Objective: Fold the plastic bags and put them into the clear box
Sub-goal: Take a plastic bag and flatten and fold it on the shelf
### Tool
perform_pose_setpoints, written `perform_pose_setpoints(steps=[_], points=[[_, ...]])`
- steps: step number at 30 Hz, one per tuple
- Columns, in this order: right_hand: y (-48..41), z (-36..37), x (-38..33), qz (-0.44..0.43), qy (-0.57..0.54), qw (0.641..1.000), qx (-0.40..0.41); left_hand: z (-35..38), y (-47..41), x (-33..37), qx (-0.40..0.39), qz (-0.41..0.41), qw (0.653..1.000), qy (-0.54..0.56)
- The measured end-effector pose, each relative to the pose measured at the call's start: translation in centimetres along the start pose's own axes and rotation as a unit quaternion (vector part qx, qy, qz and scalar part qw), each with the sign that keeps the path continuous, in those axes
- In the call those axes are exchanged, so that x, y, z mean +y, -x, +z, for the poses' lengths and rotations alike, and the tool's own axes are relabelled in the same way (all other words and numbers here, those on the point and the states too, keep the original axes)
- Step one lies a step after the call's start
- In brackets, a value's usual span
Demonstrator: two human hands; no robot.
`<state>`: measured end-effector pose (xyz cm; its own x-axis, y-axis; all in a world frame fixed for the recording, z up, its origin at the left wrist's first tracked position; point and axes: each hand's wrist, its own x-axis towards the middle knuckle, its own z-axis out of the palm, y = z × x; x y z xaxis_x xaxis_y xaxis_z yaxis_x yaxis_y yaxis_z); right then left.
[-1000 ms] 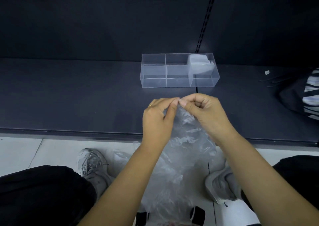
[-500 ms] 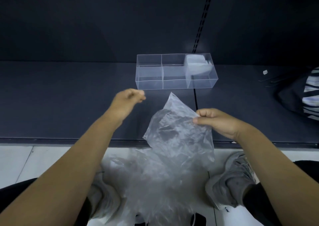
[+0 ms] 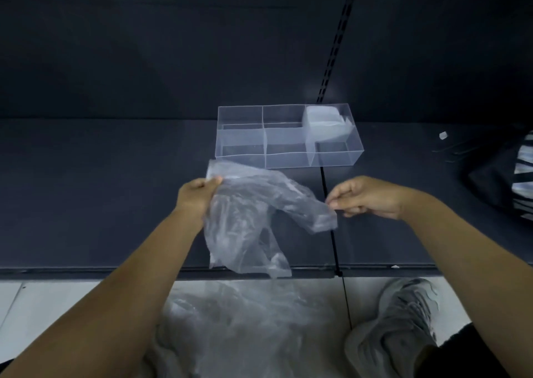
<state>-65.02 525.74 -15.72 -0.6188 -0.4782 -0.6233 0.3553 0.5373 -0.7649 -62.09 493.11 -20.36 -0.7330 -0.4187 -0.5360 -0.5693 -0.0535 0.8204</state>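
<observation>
A crumpled clear plastic bag [image 3: 248, 213] hangs spread between my hands, low over the dark shelf [image 3: 101, 204]. My left hand [image 3: 197, 194] grips its upper left corner. My right hand [image 3: 366, 196] pinches its right end between thumb and fingertips. Just behind the bag stands the clear box [image 3: 245, 154], split by dividers into several compartments. A folded bag [image 3: 323, 122] lies in its back right compartment; the others look bare. A heap of loose plastic bags [image 3: 239, 323] lies on the floor below the shelf edge.
A black and white striped bag [image 3: 516, 187] sits at the shelf's right edge, with a small white scrap [image 3: 442, 135] behind it. My grey shoe [image 3: 403, 323] is on the pale floor at the right. A slotted upright [image 3: 331, 46] runs up the dark back wall.
My hands parted from the bag's top. The left hand let go, then took the bag's left corner. The bag now stretches sideways, closer to the box.
</observation>
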Motion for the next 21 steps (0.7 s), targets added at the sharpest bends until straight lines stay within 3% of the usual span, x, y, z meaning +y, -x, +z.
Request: perform_pose_setpoints(steps=[5,12,17,21], points=[[-0.6,-0.5,1.9,0.025,-0.123,0.983,0.137,-2.9,-1.9,-2.6,0.05,-0.058,0.997,-0.028],[-4.5,6.8,1.9,0.05,-0.226,0.967,0.108,-6.0,-1.5,-4.8,-0.042,-0.105,0.993,0.03],[-8.1,6.2,0.2,0.01,-0.136,0.959,0.248,-6.1,-2.2,-4.1,0.034,-0.103,0.993,0.037],[-9.9,5.8,-1.1,0.016,-0.076,0.974,0.213,-5.4,-3.3,-3.2,0.111,-0.066,0.99,-0.058]])
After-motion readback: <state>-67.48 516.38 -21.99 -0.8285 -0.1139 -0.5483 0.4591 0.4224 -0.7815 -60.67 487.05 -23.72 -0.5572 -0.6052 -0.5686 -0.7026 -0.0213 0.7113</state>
